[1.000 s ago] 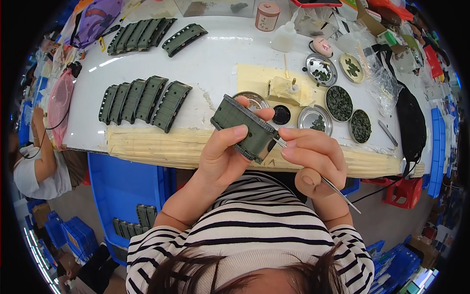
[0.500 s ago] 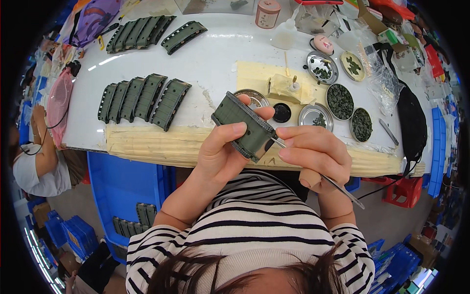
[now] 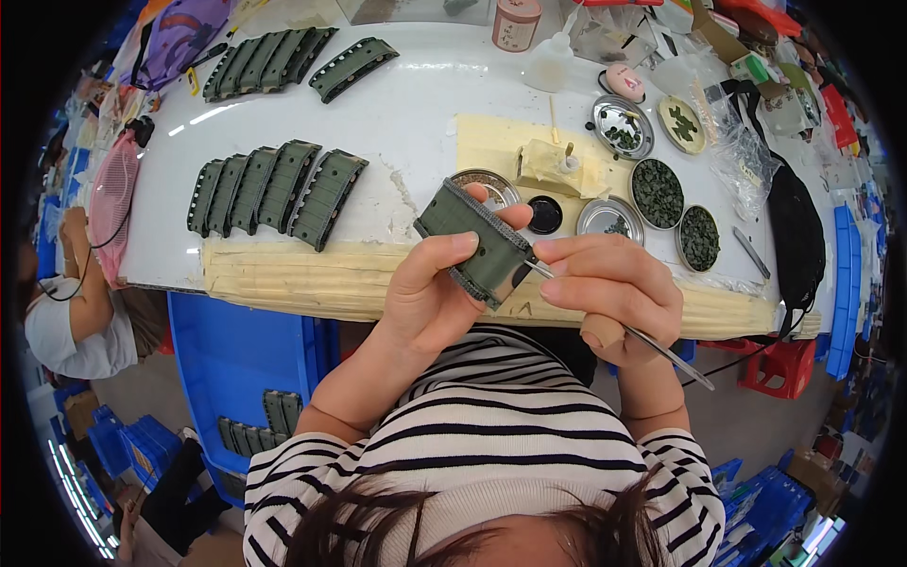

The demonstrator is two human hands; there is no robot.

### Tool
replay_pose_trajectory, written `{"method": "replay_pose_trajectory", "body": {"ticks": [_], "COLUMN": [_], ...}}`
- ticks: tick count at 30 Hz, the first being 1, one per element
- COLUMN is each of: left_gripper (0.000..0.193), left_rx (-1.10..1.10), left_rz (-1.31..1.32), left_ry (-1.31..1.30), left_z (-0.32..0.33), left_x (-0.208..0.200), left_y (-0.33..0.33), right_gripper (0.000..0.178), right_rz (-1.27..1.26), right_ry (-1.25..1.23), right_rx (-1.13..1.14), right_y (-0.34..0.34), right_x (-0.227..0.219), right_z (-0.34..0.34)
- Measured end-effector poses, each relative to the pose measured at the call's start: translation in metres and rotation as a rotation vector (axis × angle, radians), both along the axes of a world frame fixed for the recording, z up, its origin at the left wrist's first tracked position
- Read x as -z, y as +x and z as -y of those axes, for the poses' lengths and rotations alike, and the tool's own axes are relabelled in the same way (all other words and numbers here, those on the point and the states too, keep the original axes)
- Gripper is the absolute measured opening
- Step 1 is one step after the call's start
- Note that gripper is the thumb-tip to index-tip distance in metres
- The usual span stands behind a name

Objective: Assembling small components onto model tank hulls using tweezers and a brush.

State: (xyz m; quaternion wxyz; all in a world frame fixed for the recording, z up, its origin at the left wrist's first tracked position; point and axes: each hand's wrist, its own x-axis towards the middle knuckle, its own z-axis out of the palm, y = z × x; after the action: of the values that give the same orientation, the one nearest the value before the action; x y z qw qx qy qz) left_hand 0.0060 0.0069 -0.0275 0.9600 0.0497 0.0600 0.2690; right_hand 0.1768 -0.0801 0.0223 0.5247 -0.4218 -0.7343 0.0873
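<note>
My left hand point(image 3: 439, 274) holds a curved dark green plastic piece point(image 3: 480, 248), tilted, with camouflage patches, toothed edges and small holes. The thumb lies on its face and the fingers wrap behind it. My right hand point(image 3: 619, 298) is closed on slim metal tweezers point(image 3: 666, 352), their tip against the right end of the green piece. What the tip grips, if anything, is too small to make out. A tan wrap point(image 3: 602, 331) covers one right finger.
Similar green pieces point(image 3: 255, 194) stand in rows on the white table point(image 3: 397, 104). To the right are tins of small dark green parts point(image 3: 657, 194), a tape-covered block point(image 3: 550, 170) and a black mask point(image 3: 798, 217). A blue crate point(image 3: 236, 350) sits below left; a co-worker's arm point(image 3: 83, 283) shows far left.
The green piece and both hands have shifted slightly to the right. The rear end of the tweezers has swung a little right and up. My grip stays the same.
</note>
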Motion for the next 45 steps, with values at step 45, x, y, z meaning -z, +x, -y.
{"method": "replay_pose_trajectory", "body": {"ticks": [45], "left_gripper": [0.027], "left_rx": [0.018], "left_rz": [-0.350], "left_ry": [0.350], "left_z": [-0.002], "left_x": [-0.025], "left_y": [-0.023], "right_gripper": [0.015], "right_rz": [-0.135], "right_ry": [-0.138], "right_rx": [0.003], "right_y": [-0.019], "right_x": [0.002], "right_z": [-0.030]}}
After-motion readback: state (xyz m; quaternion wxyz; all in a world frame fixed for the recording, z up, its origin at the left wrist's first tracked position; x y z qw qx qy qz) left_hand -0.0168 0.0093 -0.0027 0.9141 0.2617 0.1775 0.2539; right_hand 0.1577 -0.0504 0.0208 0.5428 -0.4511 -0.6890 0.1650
